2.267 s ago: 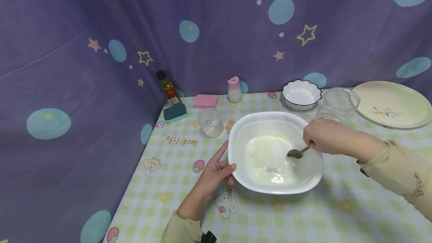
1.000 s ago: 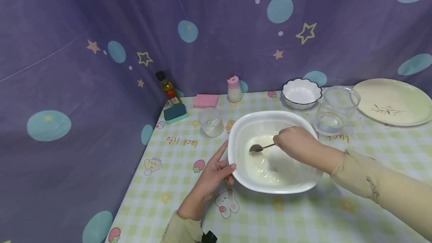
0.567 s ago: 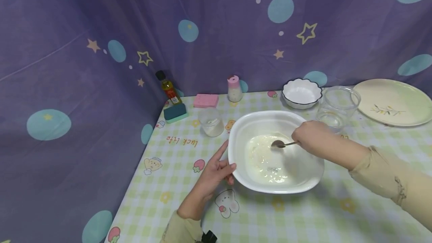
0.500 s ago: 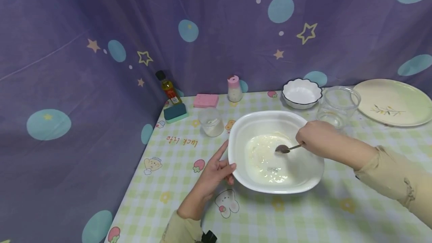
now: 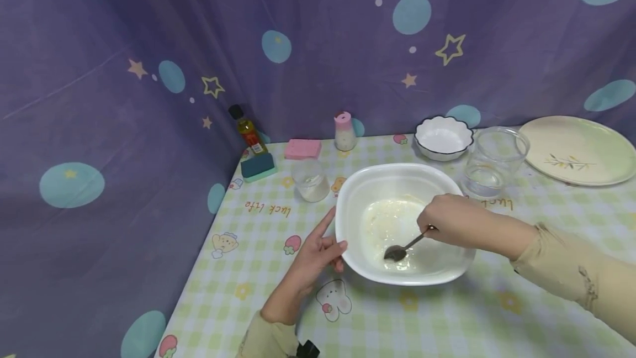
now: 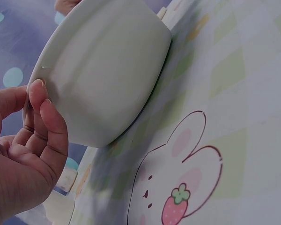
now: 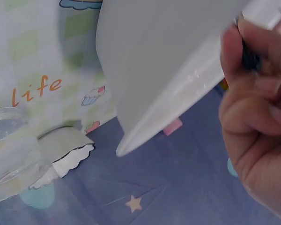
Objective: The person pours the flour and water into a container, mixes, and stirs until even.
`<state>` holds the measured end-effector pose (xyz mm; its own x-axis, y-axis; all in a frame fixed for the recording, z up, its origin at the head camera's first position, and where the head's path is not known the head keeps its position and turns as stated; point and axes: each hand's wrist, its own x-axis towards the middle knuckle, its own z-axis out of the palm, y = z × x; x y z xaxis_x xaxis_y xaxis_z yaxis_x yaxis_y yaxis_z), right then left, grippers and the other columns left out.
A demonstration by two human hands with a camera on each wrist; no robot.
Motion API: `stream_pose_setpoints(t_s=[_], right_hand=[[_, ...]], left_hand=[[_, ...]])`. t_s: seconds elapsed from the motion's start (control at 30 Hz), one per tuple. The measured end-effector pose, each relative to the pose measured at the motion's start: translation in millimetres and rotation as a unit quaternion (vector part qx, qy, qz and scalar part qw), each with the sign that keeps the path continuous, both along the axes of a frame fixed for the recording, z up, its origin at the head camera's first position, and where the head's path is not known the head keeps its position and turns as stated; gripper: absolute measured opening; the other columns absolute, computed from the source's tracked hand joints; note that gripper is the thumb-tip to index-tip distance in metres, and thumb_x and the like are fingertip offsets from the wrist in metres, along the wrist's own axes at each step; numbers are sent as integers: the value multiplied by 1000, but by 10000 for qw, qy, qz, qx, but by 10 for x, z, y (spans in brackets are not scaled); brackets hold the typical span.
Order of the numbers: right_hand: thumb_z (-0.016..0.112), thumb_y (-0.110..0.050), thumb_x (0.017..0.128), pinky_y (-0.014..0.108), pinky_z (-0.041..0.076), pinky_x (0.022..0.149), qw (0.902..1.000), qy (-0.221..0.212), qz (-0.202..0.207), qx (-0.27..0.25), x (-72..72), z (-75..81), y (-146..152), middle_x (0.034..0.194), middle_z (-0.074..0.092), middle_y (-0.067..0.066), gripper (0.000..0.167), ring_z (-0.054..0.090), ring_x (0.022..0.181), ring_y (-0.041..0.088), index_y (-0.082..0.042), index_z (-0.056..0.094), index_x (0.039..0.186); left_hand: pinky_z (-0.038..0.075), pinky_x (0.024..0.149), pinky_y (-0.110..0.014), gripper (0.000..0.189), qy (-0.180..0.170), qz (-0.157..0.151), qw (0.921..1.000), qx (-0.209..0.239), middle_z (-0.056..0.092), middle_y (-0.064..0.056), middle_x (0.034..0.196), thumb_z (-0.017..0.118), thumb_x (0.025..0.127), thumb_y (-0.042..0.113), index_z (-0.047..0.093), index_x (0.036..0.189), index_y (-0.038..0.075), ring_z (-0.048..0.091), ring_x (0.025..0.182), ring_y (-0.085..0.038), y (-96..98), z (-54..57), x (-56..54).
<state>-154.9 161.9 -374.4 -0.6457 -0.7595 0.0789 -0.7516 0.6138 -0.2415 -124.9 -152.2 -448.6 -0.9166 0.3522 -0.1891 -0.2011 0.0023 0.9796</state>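
A white basin (image 5: 358,269) with a pale, runny mixture (image 5: 385,220) in its bottom stands on the checked cloth. My left hand (image 5: 318,250) pinches its left rim; in the left wrist view the thumb lies over the rim and the fingers (image 6: 54,124) curl against the outer wall. Over the basin's right half, my right hand (image 5: 449,219) grips a metal spoon (image 5: 396,253) by its handle. The spoon's bowl sits low in the mixture, toward the near side. In the right wrist view the right hand (image 7: 257,103) pinches the handle above the rim, and the spoon's bowl is hidden.
Behind the basin stand a clear cup with white contents (image 5: 312,184), a pink-topped shaker (image 5: 345,132), a scalloped bowl (image 5: 444,140), a clear container with water (image 5: 489,167) and an oval plate (image 5: 571,151). Two sponges (image 5: 258,166) and an oil bottle (image 5: 250,132) are at back left.
The spoon has swept about in the basin, from the right side to the left, back, and now to the near side. My left hand has stayed on the rim.
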Motion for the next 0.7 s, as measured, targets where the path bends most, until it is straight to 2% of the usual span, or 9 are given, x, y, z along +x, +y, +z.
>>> stream_pose_setpoints(t_s=[0.1,0.2,0.37,0.53,0.7], right_hand=[[75,-3,77,25,35,49,9984,529,-201,41,-50,-59,-87,56,45,-17,35,38,52,4,-24,55,58],[72,0,76,28,37,46,9928,1067,-488,248,-121,-103,-124,55,43,-11,34,39,50,8,-21,53,58],[71,8,72,34,44,46,9807,1637,-731,776,-242,-128,-58,59,46,-1,27,47,53,16,-14,57,65],[73,8,71,36,45,50,9714,2052,-520,1076,-316,-139,83,64,50,4,21,50,58,22,-9,62,70],[75,7,69,36,46,49,9656,2314,-205,1167,-284,-102,158,63,50,5,21,51,57,23,-9,62,67]], left_hand=[[50,63,-27,72,-26,-4,10000,11,64,-4,73,67,94,18,29,151,39,59,57,-14,-3,-15,-1],[50,64,-27,72,-49,-2,10000,10,64,-4,73,66,94,17,29,151,40,58,57,-14,-6,-22,0],[51,65,-27,72,-49,-19,10000,28,64,-3,74,65,94,16,29,152,38,58,57,-14,-1,-17,3],[51,65,-27,72,-49,-12,10000,48,64,-3,73,66,94,17,29,152,39,58,57,-14,1,-9,4],[51,64,-27,71,-39,-11,10000,29,64,-4,74,66,94,17,30,151,40,58,57,-14,-9,-12,-2]])
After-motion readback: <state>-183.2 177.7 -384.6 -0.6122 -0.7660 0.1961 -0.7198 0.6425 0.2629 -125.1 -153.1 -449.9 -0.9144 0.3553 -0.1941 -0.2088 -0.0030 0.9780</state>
